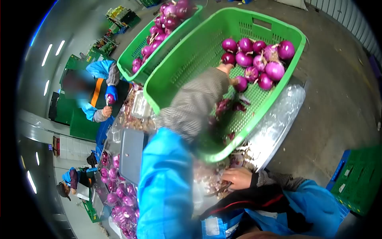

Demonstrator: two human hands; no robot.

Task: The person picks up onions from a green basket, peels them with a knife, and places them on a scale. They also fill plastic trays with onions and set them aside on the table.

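We had left hand [226,68] at round purple onions [240,84] in green plastic crate [199,51], right hand [237,178] by papery skins [242,153], both grips unclear.

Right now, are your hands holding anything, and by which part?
Can't tell: the left hand is by onions in the green crate, the right hand among peelings, any grip unclear.

Produce packing workshop, stacked crates [358,181], onions [274,71]
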